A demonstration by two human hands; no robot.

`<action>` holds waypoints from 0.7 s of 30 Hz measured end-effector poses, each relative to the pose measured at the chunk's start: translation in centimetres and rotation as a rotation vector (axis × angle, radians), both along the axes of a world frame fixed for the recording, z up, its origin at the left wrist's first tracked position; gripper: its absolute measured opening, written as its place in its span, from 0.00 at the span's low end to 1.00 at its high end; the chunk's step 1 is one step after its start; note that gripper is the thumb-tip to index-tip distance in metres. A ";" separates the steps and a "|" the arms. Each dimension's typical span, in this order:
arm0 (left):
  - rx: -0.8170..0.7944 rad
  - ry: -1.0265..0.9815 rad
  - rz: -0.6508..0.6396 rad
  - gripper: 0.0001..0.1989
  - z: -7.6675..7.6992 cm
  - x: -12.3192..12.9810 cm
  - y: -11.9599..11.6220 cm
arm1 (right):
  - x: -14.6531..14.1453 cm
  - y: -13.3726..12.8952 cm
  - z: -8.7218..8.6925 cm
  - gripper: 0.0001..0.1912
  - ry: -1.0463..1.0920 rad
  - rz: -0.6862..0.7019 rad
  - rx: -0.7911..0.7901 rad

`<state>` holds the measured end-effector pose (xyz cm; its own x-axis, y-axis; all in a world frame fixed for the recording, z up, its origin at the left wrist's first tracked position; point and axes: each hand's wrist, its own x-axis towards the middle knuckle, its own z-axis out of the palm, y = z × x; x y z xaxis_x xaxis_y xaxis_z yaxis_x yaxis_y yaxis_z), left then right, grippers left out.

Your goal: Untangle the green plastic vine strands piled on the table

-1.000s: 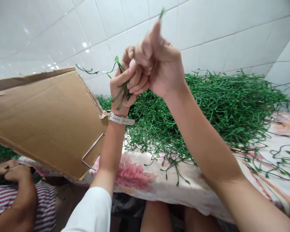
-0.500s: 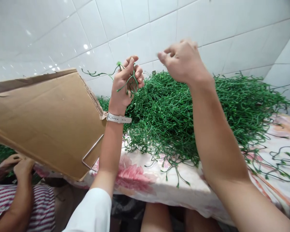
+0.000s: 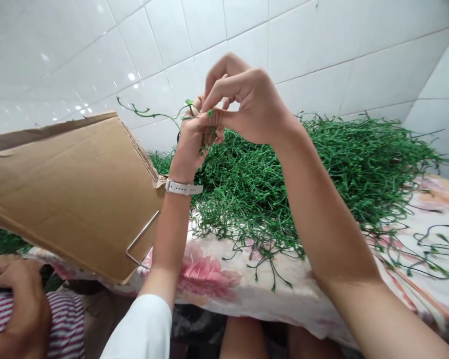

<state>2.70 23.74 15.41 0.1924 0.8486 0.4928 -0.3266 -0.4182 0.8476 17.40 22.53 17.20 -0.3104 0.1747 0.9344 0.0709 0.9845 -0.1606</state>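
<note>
Several thin green stems (image 3: 155,115) with small tips are held in my left hand (image 3: 191,130), whose fingers are curled round them and partly hidden. My right hand (image 3: 247,102) reaches across from the right, its thumb and index finger pinched on a green tip (image 3: 210,112) at my left hand. Behind and below both hands lies a large tangled heap of green stems (image 3: 254,174), spread over a flowered cloth (image 3: 217,249). A pale watch strap (image 3: 183,188) circles my left wrist.
A cardboard sheet (image 3: 75,194) leans at the left, with a bent metal wire stand (image 3: 142,237) at its lower corner. Beyond it, another person's hands (image 3: 13,271) are near more green stems (image 3: 2,242). A white tiled wall (image 3: 314,45) rises behind the table. Loose stems (image 3: 434,249) lie at the right.
My right hand has come left and down to my left hand and now pinches a green tip there. My left hand stays nearly in place. The other person's hands have shifted slightly left and down.
</note>
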 end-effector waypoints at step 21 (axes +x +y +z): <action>0.358 0.082 -0.340 0.10 0.3 -1.8 -1.8 | -0.5 -1.2 0.1 0.25 0.252 0.173 -0.374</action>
<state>0.87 21.91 15.74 0.4792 0.5114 0.7133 -0.4333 -0.5689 0.6990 16.92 21.37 17.31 -0.1368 0.4792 0.8670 -0.1754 0.8497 -0.4973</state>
